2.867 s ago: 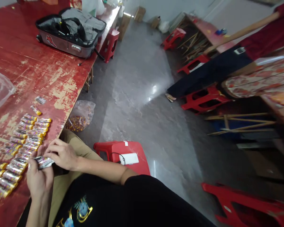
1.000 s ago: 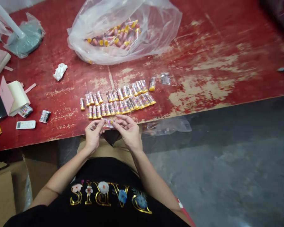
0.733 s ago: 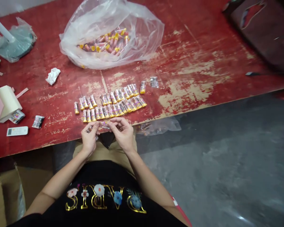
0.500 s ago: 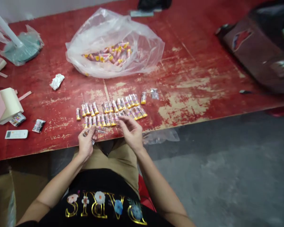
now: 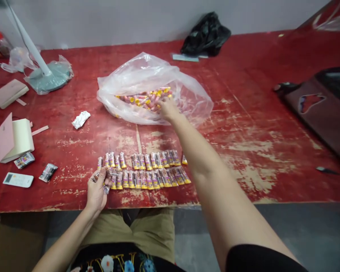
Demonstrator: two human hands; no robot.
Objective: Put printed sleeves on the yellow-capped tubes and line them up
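My left hand (image 5: 96,192) is closed on some small clear wrappers at the left end of the lower row, near the table's front edge. My right hand (image 5: 169,107) reaches into the mouth of a large clear plastic bag (image 5: 189,81); its fingertips are among pink tubes with yellow caps (image 5: 141,100) and are too blurred to read. Two rows of small wrapped tubes with yellow ends lie on the table: an upper row (image 5: 158,159) and a lower row (image 5: 150,179). My right forearm partly covers a tube at the upper row's right end.
The red worn table (image 5: 68,162) holds a crumpled tissue (image 5: 81,119), lamp base (image 5: 49,76), open notebook (image 5: 22,139), white remote (image 5: 18,180) and a printed packet (image 5: 48,172) at left. A black bag (image 5: 205,36) lies behind; a dark bulky case (image 5: 320,109) stands at right.
My right hand has moved from the lower row forward into the plastic bag. My left hand still holds the wrappers. The camera view has tilted up, showing more of the wall.
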